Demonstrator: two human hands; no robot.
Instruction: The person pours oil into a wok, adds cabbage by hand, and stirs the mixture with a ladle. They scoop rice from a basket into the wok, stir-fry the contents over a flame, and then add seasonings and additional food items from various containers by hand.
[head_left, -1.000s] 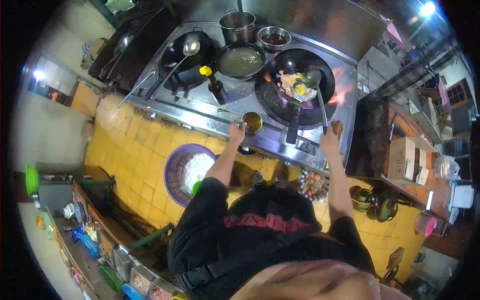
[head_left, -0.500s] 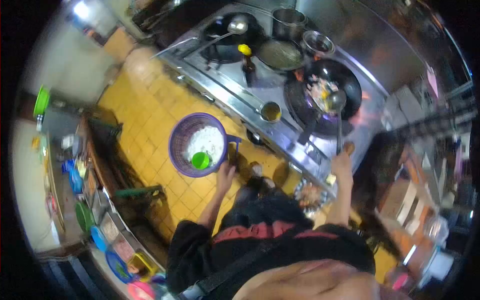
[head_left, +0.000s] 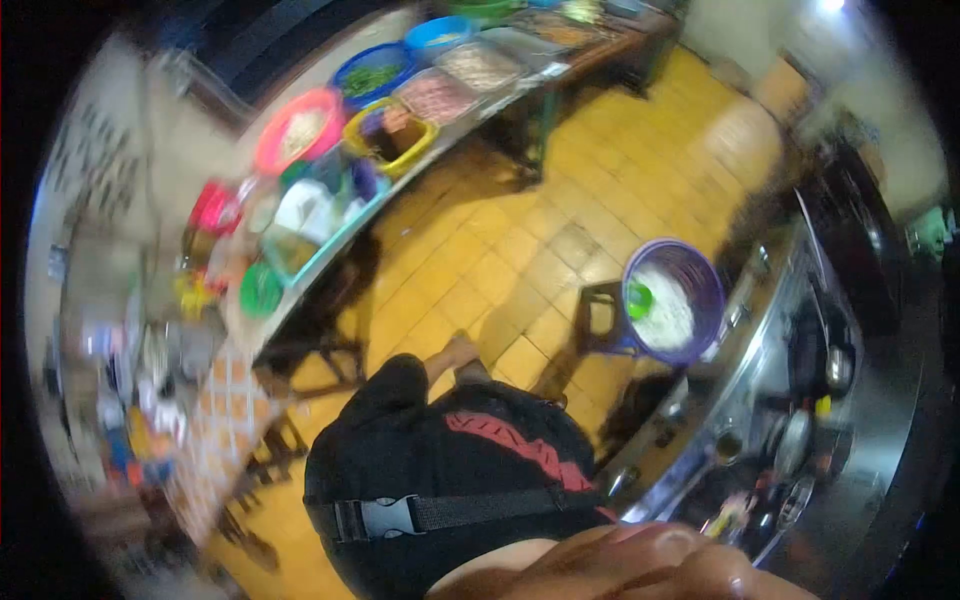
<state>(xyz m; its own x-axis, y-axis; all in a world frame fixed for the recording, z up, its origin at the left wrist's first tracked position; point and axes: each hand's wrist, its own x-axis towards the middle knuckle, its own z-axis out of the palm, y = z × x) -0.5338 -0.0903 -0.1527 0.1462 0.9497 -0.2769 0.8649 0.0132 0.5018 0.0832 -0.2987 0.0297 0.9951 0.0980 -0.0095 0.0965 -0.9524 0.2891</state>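
Though the left hand [head_left: 468,366] looks empty, I cannot tell; purple basket [head_left: 715,300] stands apart.

basket [head_left: 712,290]: plastic mesh | floor tiles [head_left: 500,250]: glazed, glossy | stove [head_left: 722,368]: shiny smooth metal | shirt [head_left: 430,460]: matt cloth

Colourful ingredient tubs [head_left: 390,130] along a long table [head_left: 335,232], yellow tiled floor [head_left: 520,230], steel stove [head_left: 745,330].
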